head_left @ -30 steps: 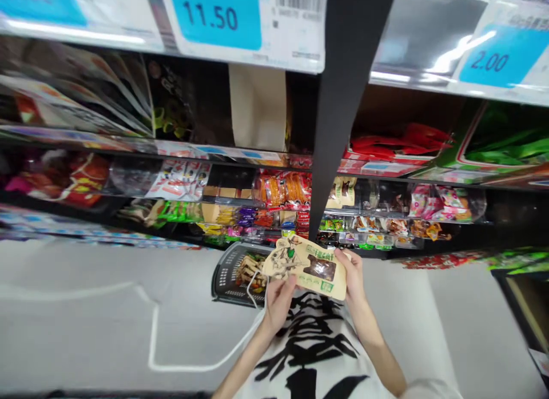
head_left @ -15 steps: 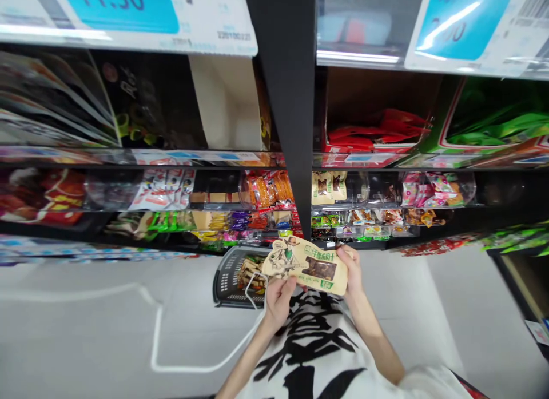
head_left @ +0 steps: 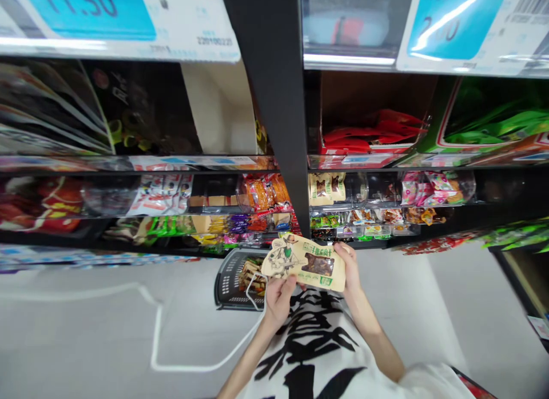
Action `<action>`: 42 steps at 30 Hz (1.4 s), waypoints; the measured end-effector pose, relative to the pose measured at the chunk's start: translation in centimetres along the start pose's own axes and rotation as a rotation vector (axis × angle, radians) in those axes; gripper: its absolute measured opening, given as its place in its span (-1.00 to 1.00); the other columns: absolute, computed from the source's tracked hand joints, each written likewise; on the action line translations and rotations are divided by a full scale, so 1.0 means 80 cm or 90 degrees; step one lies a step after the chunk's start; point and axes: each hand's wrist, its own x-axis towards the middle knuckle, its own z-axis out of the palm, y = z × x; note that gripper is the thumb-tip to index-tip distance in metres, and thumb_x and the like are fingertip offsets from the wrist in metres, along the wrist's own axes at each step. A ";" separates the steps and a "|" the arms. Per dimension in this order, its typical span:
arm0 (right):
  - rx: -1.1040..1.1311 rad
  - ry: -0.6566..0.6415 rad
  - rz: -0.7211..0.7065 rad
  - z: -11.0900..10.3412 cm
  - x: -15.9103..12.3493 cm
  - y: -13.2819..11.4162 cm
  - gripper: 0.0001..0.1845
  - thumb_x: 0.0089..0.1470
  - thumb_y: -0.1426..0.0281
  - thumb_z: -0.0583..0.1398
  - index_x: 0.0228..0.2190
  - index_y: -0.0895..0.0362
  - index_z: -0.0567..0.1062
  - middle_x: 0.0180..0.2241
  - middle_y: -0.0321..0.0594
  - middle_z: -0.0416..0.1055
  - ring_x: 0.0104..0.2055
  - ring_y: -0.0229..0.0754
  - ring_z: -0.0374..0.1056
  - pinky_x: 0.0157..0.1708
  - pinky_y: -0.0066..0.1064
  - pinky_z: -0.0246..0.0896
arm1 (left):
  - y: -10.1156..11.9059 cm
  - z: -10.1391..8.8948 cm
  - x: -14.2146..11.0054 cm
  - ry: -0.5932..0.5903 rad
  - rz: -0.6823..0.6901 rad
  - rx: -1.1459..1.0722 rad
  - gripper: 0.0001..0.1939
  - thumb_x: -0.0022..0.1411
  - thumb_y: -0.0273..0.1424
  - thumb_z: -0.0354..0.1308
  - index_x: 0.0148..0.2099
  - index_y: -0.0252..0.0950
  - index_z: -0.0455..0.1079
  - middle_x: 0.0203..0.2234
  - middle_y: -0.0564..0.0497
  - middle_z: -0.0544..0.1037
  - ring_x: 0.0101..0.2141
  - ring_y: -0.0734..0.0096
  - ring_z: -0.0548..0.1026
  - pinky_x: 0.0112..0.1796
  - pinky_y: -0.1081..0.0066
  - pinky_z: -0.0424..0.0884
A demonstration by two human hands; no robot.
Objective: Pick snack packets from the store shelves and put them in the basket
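I hold a flat tan snack packet (head_left: pixel 305 262) with a cartoon figure and a clear window in front of my chest. My left hand (head_left: pixel 278 299) grips its lower left edge, fingers closed on it. My right hand (head_left: pixel 350 267) pinches its right end. Just beyond the packet, on the floor, stands a dark shopping basket (head_left: pixel 228 276) with packets inside. Similar tan packets (head_left: pixel 326 187) sit on the shelf above.
Store shelves packed with snack bags fill the upper view, split by a black upright post (head_left: pixel 274 102). Blue price tags (head_left: pixel 86 10) hang on the top shelf edge. Grey floor with a white line (head_left: pixel 154 330) lies to the left.
The view has swung right and tilted up a little, so the post moved left. The packet and both hands keep the same hold, shifted slightly upward.
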 end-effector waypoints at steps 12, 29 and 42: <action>0.028 0.021 0.031 0.003 0.002 0.001 -0.50 -0.16 0.18 0.43 -0.62 0.04 0.20 -0.63 -0.41 0.14 -0.58 -0.27 0.11 -0.55 -0.42 0.07 | -0.009 -0.001 -0.001 0.027 -0.040 -0.005 -0.50 0.29 -0.04 0.09 -0.53 -0.27 0.50 -0.63 0.00 0.59 -0.49 0.25 0.54 -0.31 0.30 0.45; 0.014 0.035 0.037 0.003 -0.003 0.000 -0.58 -0.16 0.22 0.41 -0.63 0.06 0.27 -0.63 -0.37 0.23 -0.59 -0.27 0.16 -0.58 -0.44 0.11 | -0.008 -0.002 -0.005 0.023 -0.018 -0.006 -0.52 0.32 -0.12 0.08 -0.53 -0.29 0.51 -0.64 0.01 0.56 -0.51 0.29 0.52 -0.35 0.32 0.44; 0.016 0.013 0.023 -0.001 -0.003 -0.001 -0.57 -0.18 0.22 0.42 -0.69 0.09 0.30 -0.66 -0.42 0.19 -0.62 -0.33 0.10 -0.57 -0.46 0.03 | -0.003 -0.001 -0.006 0.031 -0.037 -0.005 -0.46 0.29 -0.02 0.09 -0.56 -0.28 0.52 -0.64 0.00 0.58 -0.52 0.31 0.51 -0.38 0.35 0.41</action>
